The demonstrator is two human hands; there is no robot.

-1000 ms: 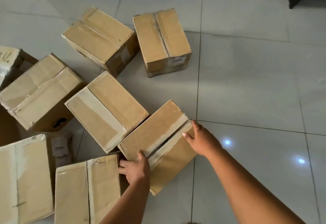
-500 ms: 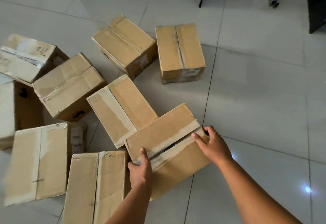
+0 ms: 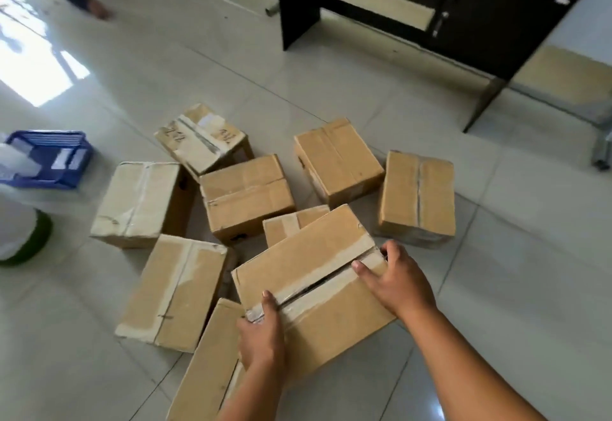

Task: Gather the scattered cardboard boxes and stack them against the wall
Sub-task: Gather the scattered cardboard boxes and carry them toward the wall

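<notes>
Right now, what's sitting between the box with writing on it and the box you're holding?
In the head view, one taped box lies between the marked box and the held box, which the left hand and right hand grip.

Matt brown cardboard boxes (image 3: 246, 197), sealed with shiny clear tape that has scuffed pale strips on the paper, lie on a glossy, smooth tiled floor (image 3: 496, 271) reflecting window light. A blue plastic basket (image 3: 49, 159) sits left; a dark, matt wood-look desk (image 3: 447, 6) stands behind.
</notes>
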